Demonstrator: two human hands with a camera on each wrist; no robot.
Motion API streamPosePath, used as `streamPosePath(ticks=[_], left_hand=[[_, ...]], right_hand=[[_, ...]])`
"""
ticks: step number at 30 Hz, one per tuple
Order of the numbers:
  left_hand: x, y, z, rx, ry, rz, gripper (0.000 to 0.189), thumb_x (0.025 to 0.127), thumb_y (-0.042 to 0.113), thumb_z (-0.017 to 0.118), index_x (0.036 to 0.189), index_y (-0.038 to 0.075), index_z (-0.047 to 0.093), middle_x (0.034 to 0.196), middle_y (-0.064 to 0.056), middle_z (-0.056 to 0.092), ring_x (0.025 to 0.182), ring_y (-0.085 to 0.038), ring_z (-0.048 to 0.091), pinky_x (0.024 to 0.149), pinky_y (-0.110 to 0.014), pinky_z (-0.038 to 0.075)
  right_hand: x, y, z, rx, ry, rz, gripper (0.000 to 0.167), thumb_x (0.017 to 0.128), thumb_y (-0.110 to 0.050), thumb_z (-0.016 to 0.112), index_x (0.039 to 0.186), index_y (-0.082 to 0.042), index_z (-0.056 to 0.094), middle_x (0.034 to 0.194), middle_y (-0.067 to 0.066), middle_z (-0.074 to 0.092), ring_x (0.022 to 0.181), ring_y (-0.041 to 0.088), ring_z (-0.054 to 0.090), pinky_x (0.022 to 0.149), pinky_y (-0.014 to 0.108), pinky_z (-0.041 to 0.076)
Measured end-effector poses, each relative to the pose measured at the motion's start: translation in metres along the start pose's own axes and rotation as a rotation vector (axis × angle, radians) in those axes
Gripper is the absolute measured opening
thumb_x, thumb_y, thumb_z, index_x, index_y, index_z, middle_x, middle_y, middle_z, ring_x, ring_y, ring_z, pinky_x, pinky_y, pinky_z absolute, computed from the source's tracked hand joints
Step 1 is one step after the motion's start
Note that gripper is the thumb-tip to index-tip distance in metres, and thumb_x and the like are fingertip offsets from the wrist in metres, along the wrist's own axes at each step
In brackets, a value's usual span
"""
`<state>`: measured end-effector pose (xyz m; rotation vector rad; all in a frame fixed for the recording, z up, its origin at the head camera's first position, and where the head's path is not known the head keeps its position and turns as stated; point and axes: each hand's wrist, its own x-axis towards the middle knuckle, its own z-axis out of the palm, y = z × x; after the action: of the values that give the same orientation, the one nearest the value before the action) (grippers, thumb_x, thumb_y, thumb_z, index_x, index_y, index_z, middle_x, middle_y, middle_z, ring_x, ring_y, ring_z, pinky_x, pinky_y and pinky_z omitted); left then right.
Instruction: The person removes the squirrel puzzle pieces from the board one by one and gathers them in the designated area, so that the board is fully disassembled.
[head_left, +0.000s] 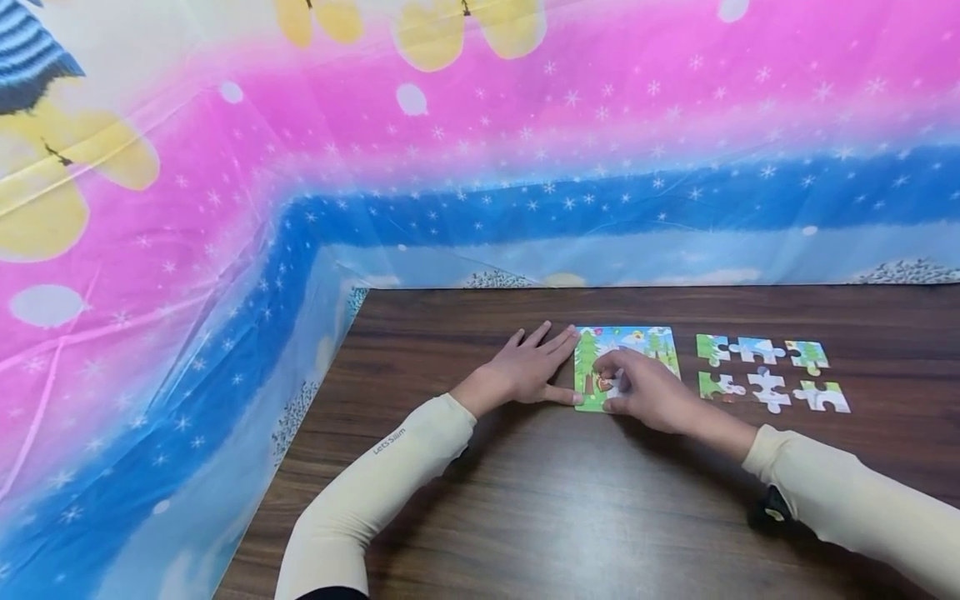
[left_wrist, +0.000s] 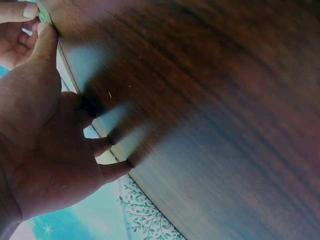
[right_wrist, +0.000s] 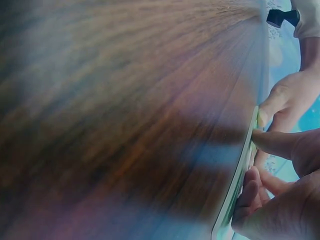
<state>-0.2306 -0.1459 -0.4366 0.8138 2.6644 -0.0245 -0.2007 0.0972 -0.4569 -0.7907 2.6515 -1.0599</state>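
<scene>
A colourful jigsaw puzzle board (head_left: 618,335) with printed trees lies flat on the brown table. My left hand (head_left: 531,368) has its fingers spread, with fingertips and thumb at the board's left edge. In the left wrist view, the left hand's (left_wrist: 45,145) thumb touches a corner of the board. My right hand (head_left: 648,390) is bent over the board, thumb and forefinger apart on its surface. From the right wrist view, the right hand's (right_wrist: 290,185) thumb touches the board's near edge (right_wrist: 235,187). Whether a piece is pinched under these fingers is hidden.
Several loose jigsaw pieces lie in two rows to the right of the board, among them a top-middle piece (head_left: 756,349) and a lower-right piece (head_left: 821,397). A patterned pink and blue cloth (head_left: 525,200) hangs behind and left of the table (head_left: 540,492).
</scene>
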Motion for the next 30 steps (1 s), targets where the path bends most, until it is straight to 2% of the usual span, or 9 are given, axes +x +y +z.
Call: streamPosePath(ticks=[3,7,19,24,30], left_hand=[[0.002,0.001,0.000,0.007,0.002,0.000,0.103,0.099,0.077,0.049,0.173,0.026,-0.001,0.181,0.007,-0.002,0.169,-0.029,0.000,0.135,-0.060,0.011],[0.003,0.003,-0.001,0.016,-0.002,-0.002,0.103,0.098,0.077,0.049,0.172,0.027,-0.001,0.181,0.008,-0.002,0.169,-0.028,0.000,0.135,-0.059,0.011],[0.002,0.005,0.000,0.004,-0.016,0.001,0.103,0.099,0.076,0.049,0.172,0.025,-0.002,0.181,0.006,-0.003,0.169,-0.030,-0.001,0.134,-0.062,0.011],[0.001,0.003,0.000,-0.015,-0.005,0.005,0.103,0.099,0.076,0.050,0.173,0.024,-0.001,0.181,0.006,-0.003,0.169,-0.030,-0.001,0.134,-0.062,0.010],[0.003,0.002,0.000,-0.017,0.011,-0.002,0.102,0.099,0.075,0.051,0.173,0.024,0.001,0.181,0.005,-0.001,0.168,-0.031,0.000,0.134,-0.062,0.010]], right_hand=[[0.001,0.000,-0.001,0.029,-0.005,0.053,0.058,0.088,-0.009,0.085,0.140,-0.001,0.061,0.119,0.014,0.071,0.094,0.020,0.066,0.079,0.037,0.055],[0.001,-0.001,-0.001,0.031,-0.004,0.090,0.057,0.088,-0.010,0.085,0.139,-0.001,0.062,0.121,0.015,0.072,0.096,0.022,0.066,0.081,0.039,0.056],[-0.003,0.001,-0.001,0.029,0.013,0.021,0.049,0.087,-0.008,0.085,0.132,-0.001,0.066,0.122,0.015,0.070,0.091,0.019,0.064,0.080,0.036,0.054],[0.001,0.000,-0.002,-0.047,0.007,0.001,0.049,0.087,-0.010,0.086,0.131,-0.001,0.068,0.121,0.014,0.071,0.092,0.018,0.065,0.082,0.040,0.057],[0.009,-0.001,-0.004,-0.186,0.015,-0.043,0.048,0.081,-0.015,0.089,0.125,-0.001,0.074,0.107,0.008,0.074,0.090,0.017,0.066,0.080,0.039,0.057]])
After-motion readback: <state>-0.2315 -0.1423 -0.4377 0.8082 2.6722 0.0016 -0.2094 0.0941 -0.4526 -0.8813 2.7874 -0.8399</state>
